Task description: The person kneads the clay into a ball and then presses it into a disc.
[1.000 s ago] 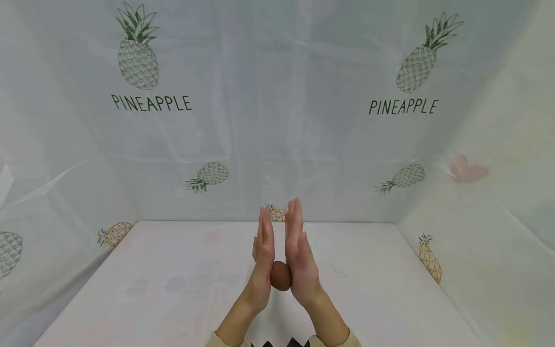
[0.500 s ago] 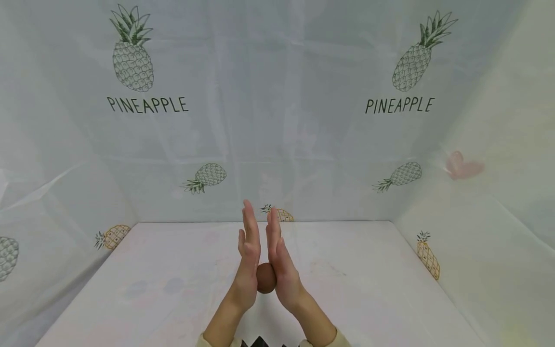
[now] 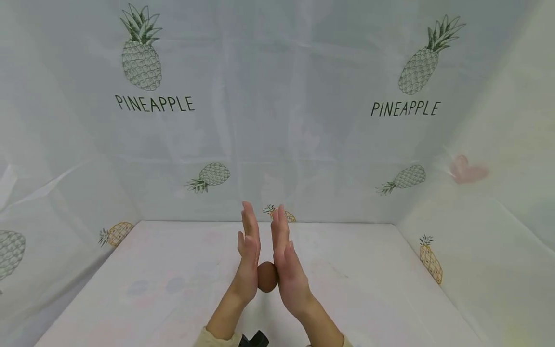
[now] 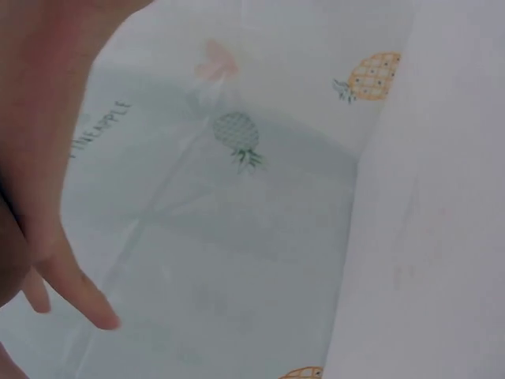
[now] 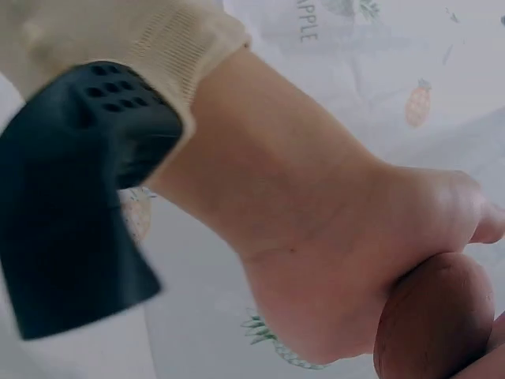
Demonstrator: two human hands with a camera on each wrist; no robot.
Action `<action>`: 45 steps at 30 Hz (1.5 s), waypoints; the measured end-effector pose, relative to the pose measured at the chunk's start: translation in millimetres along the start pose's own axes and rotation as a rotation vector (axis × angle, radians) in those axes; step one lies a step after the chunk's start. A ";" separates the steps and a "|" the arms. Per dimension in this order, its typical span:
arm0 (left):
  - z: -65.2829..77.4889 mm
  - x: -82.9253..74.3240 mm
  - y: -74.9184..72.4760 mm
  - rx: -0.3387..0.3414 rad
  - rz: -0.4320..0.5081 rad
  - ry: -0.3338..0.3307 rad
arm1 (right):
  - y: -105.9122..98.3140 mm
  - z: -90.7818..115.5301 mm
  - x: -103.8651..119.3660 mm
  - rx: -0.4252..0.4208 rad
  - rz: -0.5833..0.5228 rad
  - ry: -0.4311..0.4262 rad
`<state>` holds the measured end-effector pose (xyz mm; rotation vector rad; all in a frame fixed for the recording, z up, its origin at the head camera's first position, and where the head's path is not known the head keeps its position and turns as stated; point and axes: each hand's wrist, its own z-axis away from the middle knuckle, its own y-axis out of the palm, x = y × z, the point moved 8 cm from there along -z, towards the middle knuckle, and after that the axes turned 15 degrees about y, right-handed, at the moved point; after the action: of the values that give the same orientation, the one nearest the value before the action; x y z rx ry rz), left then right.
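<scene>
A brown clay-like ball (image 3: pixel 268 277) is pressed between the heels of my two palms, held up over the table. Faint creases mark the ball (image 5: pixel 438 320) in the right wrist view. On its left side my left hand (image 3: pixel 248 255) stands upright with straight fingers. My right hand (image 3: pixel 289 265) faces it from the other side, its fingers also straight and pointing away. A gap shows between the fingers of the two hands. Only an edge of the ball (image 4: pixel 9 264) appears in the left wrist view. The palm surfaces touching it are mostly hidden.
Under the hands lies a white table (image 3: pixel 173 274) with faint coloured patches. Pale sheeting (image 3: pixel 277 120) printed with pineapples surrounds it at the back and both sides. A dark wrist mount (image 5: pixel 75 181) sits beside a beige sleeve (image 5: pixel 158 47).
My palms have rubbed back and forth around the ball: first the right fingertips reached farther, then the left, and now they are nearly level. Hands and ball have shifted left in the head view.
</scene>
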<state>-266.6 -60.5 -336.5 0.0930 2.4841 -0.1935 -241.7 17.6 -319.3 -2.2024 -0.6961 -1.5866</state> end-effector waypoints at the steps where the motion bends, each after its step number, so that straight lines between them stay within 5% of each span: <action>1: 0.8 1.6 3.9 0.009 0.001 -0.005 | -3.1 0.7 1.7 -0.007 -0.003 -0.007; 7: 5.4 1.8 28.0 0.068 0.031 -0.009 | -23.1 3.0 6.8 -0.063 -0.024 -0.049; 12: 7.0 -8.2 33.4 0.091 0.032 0.004 | -30.8 -0.8 0.8 -0.077 -0.054 -0.051; 21: -0.1 -22.9 8.6 0.042 0.001 0.060 | -4.1 -9.9 -21.6 0.017 -0.044 0.033; 29: -3.3 -5.0 -13.2 -0.014 0.006 0.035 | 6.7 -6.7 -18.9 0.017 -0.028 0.023; 36: 2.7 10.4 10.2 0.039 0.019 -0.020 | -10.0 1.7 2.9 -0.031 -0.029 -0.062; 45: 8.5 -3.2 36.6 0.080 0.071 -0.011 | -41.1 -2.2 1.8 -0.123 -0.064 -0.091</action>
<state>-254.8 -25.8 -345.5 0.2125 2.4575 -0.2625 -266.3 50.5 -317.3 -2.3766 -0.7186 -1.6079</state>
